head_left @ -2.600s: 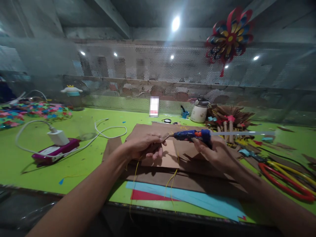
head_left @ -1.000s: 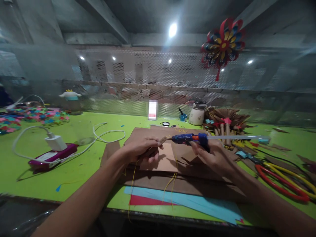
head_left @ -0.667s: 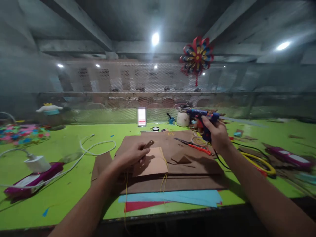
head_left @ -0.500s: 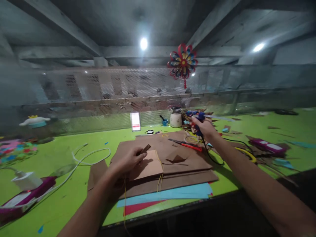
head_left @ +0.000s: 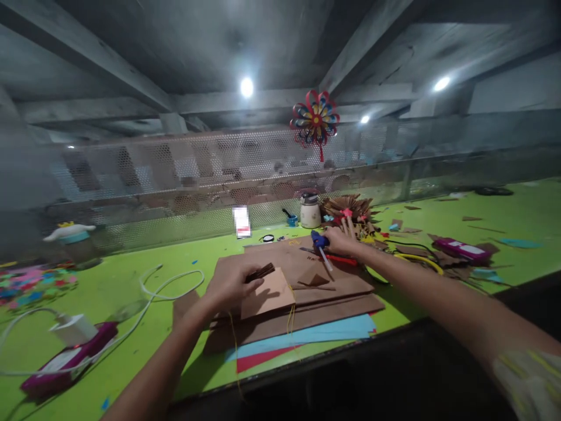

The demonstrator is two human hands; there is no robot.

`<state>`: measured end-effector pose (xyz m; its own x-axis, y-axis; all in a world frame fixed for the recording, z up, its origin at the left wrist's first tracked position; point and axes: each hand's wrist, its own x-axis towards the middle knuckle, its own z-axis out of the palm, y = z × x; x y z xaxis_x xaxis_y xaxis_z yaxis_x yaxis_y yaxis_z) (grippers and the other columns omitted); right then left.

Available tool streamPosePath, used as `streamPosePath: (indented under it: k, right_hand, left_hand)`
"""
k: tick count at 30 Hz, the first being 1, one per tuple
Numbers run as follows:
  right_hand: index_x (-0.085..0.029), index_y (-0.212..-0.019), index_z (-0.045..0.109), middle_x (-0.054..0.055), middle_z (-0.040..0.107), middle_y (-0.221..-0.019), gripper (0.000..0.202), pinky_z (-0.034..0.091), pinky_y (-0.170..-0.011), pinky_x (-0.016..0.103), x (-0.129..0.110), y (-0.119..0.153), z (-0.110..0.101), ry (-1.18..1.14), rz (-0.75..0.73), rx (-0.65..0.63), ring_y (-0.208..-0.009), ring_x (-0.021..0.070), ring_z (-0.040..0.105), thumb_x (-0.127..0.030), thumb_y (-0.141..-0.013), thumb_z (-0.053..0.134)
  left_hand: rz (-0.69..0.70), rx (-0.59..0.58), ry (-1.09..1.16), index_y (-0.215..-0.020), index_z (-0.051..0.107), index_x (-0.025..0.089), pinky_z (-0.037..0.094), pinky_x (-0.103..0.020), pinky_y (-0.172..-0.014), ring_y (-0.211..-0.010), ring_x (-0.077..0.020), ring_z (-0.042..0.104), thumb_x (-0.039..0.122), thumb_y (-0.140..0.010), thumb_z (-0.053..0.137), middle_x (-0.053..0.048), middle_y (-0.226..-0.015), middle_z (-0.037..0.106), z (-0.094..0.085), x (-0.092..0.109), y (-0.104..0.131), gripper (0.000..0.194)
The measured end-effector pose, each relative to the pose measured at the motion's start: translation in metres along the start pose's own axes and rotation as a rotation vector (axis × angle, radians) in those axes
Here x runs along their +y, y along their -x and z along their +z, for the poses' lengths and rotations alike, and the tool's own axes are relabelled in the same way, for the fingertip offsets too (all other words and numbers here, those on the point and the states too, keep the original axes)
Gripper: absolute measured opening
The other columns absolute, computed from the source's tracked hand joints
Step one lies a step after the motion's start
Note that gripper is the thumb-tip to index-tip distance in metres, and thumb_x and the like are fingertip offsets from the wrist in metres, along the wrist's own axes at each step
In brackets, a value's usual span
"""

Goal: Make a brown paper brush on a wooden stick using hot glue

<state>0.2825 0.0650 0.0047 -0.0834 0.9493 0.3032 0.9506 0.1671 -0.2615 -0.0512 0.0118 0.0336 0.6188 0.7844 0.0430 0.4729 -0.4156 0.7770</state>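
Observation:
My left hand (head_left: pixel 234 287) is closed on a small dark brown folded paper piece (head_left: pixel 263 271), held above a tan square card (head_left: pixel 274 295). Yellow strings (head_left: pixel 291 318) hang from the card's edges. My right hand (head_left: pixel 339 241) grips a blue glue gun (head_left: pixel 319 238), with a whitish glue stick (head_left: pixel 325 260) showing at it. Under both hands lie stacked brown paper sheets (head_left: pixel 346 286). Red-handled scissors (head_left: pixel 342 259) rest on the stack, partly behind my right hand. A small brown paper scrap (head_left: pixel 316 279) lies right of the card.
Light blue paper (head_left: pixel 307 339) and red paper (head_left: pixel 260 358) stick out beneath the stack. Left are a white cable (head_left: pixel 175 275) and a purple power strip (head_left: pixel 70 362). Behind stand a white jar (head_left: pixel 310 211), a phone (head_left: pixel 242 222) and a folded brown paper pile (head_left: pixel 350 210).
My right hand has brought the glue gun left and nearer, from the pile at the back to over the brown paper. My left hand still holds the brown piece. The view has shifted slightly.

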Motion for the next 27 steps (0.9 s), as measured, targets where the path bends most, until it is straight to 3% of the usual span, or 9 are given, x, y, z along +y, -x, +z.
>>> streamPosePath:
  k: [3, 7, 10, 15, 18, 20, 22, 24, 27]
  right_hand:
    - [-0.013, -0.098, 0.06, 0.007, 0.062, -0.099, 0.024, 0.046, -0.078, 0.035, -0.001, -0.004, 0.006, 0.033, -0.043, -0.071, -0.089, 0.0189, 0.058, -0.031, -0.082, 0.056]
    - [-0.015, -0.087, 0.068, 0.008, 0.068, -0.089, 0.019, 0.043, -0.078, 0.029, 0.001, -0.005, 0.003, 0.021, -0.077, -0.117, -0.09, 0.0243, 0.06, -0.015, -0.069, 0.064]
    - [-0.013, -0.096, 0.068, 0.012, 0.068, -0.097, 0.028, 0.041, -0.083, 0.03, -0.008, -0.001, -0.004, -0.042, -0.108, -0.083, -0.098, 0.0269, 0.057, -0.013, -0.07, 0.059]
    - [-0.019, -0.119, 0.055, 0.007, 0.061, -0.115, 0.039, 0.045, -0.084, 0.028, -0.067, 0.024, -0.011, -0.315, -0.288, -0.114, -0.101, 0.0179, 0.057, -0.029, -0.081, 0.051]
    - [-0.017, -0.128, 0.044, 0.012, 0.056, -0.121, 0.056, 0.044, -0.087, 0.031, -0.11, 0.039, -0.005, -0.878, -0.513, -0.371, -0.108, 0.018, 0.053, -0.028, -0.075, 0.06]
    - [-0.017, -0.129, 0.041, 0.011, 0.06, -0.112, 0.063, 0.045, -0.085, 0.031, -0.127, 0.043, 0.001, -1.033, -0.536, -0.505, -0.101, 0.0166, 0.056, -0.027, -0.071, 0.065]
    - [-0.013, -0.126, 0.045, 0.007, 0.065, -0.088, 0.062, 0.046, -0.075, 0.029, -0.133, 0.044, 0.006, -1.031, -0.499, -0.587, -0.082, 0.0141, 0.06, -0.028, -0.07, 0.066]
    - [-0.009, -0.117, 0.054, 0.002, 0.061, -0.067, 0.053, 0.045, -0.061, 0.025, -0.128, 0.043, 0.007, -0.928, -0.446, -0.613, -0.061, 0.0107, 0.056, -0.033, -0.071, 0.064]
    - [-0.008, -0.093, 0.066, 0.001, 0.058, -0.059, 0.036, 0.036, -0.048, 0.022, -0.113, 0.042, 0.0, -0.679, -0.4, -0.553, -0.049, 0.008, 0.045, -0.038, -0.075, 0.058]
  left_hand:
    - [0.054, 0.068, -0.268, -0.111, 0.058, 0.018, 0.037, -0.032, -0.09, -0.102, -0.0224, 0.051, 0.035, -0.076, 0.053, -0.007, -0.113, 0.061, 0.007, 0.004, 0.01, 0.039]
    - [0.063, 0.016, -0.401, -0.112, 0.057, 0.017, 0.036, -0.034, -0.094, -0.106, -0.022, 0.05, 0.033, -0.084, 0.04, -0.007, -0.117, 0.058, 0.001, 0.007, 0.022, 0.037]
    - [0.058, 0.011, -0.463, -0.115, 0.054, 0.019, 0.036, -0.034, -0.094, -0.108, -0.021, 0.049, 0.035, -0.089, 0.029, -0.007, -0.12, 0.055, -0.008, 0.004, 0.027, 0.04]
    - [0.09, -0.02, -0.592, -0.12, 0.051, 0.02, 0.039, -0.034, -0.088, -0.099, -0.02, 0.051, 0.042, -0.091, 0.026, -0.009, -0.113, 0.057, -0.009, 0.013, 0.031, 0.044]
    - [0.156, -0.007, -0.674, -0.123, 0.049, 0.025, 0.039, -0.033, -0.087, -0.101, -0.0191, 0.05, 0.037, -0.092, 0.027, -0.007, -0.114, 0.056, -0.007, 0.025, 0.037, 0.04]
    - [0.173, 0.022, -0.72, -0.123, 0.049, 0.026, 0.04, -0.032, -0.084, -0.099, -0.0187, 0.051, 0.036, -0.092, 0.028, -0.007, -0.114, 0.056, -0.007, 0.029, 0.042, 0.039]
    - [0.169, 0.065, -0.753, -0.121, 0.051, 0.025, 0.042, -0.031, -0.08, -0.094, -0.0182, 0.053, 0.037, -0.092, 0.029, -0.008, -0.109, 0.058, -0.008, 0.028, 0.047, 0.038]
    - [0.168, 0.123, -0.786, -0.118, 0.053, 0.024, 0.042, -0.03, -0.077, -0.089, -0.0175, 0.054, 0.038, -0.091, 0.03, -0.008, -0.104, 0.058, -0.009, 0.022, 0.05, 0.038]
    - [0.14, 0.159, -0.829, -0.115, 0.055, 0.024, 0.042, -0.028, -0.073, -0.083, -0.0165, 0.054, 0.038, -0.091, 0.031, -0.007, -0.098, 0.057, -0.008, 0.01, 0.054, 0.037]
